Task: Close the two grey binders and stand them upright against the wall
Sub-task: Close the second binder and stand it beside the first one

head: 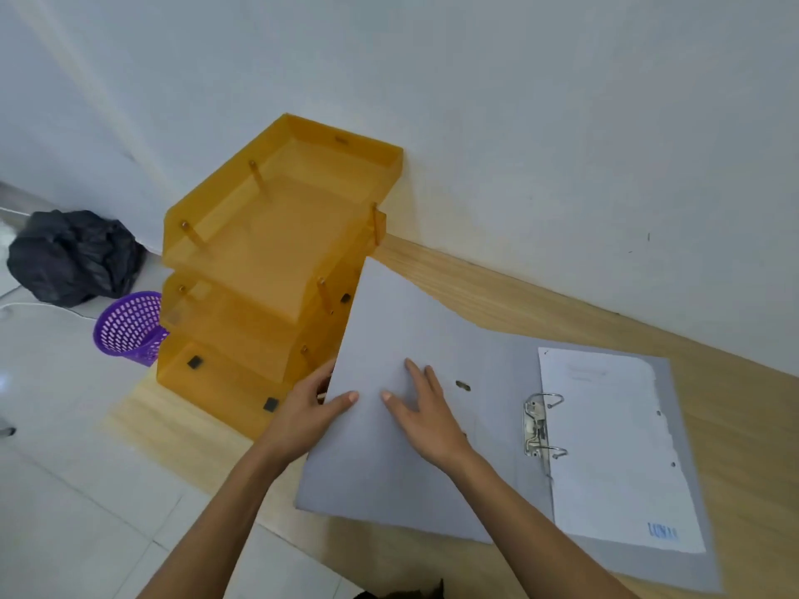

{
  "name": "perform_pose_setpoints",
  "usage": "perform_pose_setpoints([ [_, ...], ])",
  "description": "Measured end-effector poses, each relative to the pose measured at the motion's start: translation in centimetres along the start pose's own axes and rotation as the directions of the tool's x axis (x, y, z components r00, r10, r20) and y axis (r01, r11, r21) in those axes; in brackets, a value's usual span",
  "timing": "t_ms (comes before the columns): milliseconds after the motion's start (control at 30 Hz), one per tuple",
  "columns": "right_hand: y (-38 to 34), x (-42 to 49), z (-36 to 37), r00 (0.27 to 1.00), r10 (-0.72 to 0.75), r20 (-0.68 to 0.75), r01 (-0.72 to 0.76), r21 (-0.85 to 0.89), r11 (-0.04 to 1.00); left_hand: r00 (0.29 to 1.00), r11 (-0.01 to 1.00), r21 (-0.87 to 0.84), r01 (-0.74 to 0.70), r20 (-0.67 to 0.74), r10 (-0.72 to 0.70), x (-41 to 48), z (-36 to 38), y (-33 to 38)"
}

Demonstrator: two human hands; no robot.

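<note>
A grey binder (pixel 497 425) lies open on the wooden table, its metal ring mechanism (pixel 540 425) in the middle and a white sheet (pixel 618 451) on its right half. Its left cover (pixel 389 330) is tilted up off the table. My left hand (pixel 313 406) grips the left edge of that cover, thumb on top. My right hand (pixel 426 410) rests flat on the cover's inner face, fingers spread. I see only one binder; a second one is not in view.
A stack of three orange letter trays (pixel 276 270) stands against the white wall (pixel 562 123), just left of the raised cover. On the tiled floor to the left are a purple mesh basket (pixel 127 328) and a black bag (pixel 73 257). Bare table runs along the wall behind the binder.
</note>
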State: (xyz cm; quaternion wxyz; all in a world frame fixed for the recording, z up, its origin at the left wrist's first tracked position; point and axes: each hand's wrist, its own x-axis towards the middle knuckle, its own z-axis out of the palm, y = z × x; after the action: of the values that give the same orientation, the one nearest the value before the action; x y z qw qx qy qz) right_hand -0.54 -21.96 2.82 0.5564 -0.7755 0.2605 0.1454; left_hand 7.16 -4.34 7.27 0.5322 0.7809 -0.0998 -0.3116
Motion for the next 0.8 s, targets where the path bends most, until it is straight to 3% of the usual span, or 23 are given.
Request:
perform_pose_setpoints([
  [200,-3.5,-3.2,-5.1,0.995,-0.036,-0.089,0.062,0.301,0.952,0.983,0.946,-0.322,0.031,0.181,0.03,0.2,5.7,6.4],
  [400,-5.3,-7.9,-13.4,0.996,-0.048,-0.071,0.081,0.599,0.797,0.948,0.952,-0.251,-0.175,0.219,0.232,0.5,14.5,10.4],
  [533,-3.6,-9.7,-18.2,0.982,0.069,-0.177,0.042,0.555,0.831,0.896,0.953,-0.119,-0.278,0.326,0.302,0.0,20.0,10.6],
  [667,1.3,-11.1,-21.3,0.915,0.11,-0.389,0.054,0.387,0.921,0.912,0.972,0.102,-0.214,0.377,0.161,0.7,23.6,7.2],
  [800,7.8,-13.2,-24.2,0.831,0.135,-0.539,0.028,0.283,0.959,0.95,0.97,0.209,-0.124,0.306,0.055,0.6,24.9,3.6],
])
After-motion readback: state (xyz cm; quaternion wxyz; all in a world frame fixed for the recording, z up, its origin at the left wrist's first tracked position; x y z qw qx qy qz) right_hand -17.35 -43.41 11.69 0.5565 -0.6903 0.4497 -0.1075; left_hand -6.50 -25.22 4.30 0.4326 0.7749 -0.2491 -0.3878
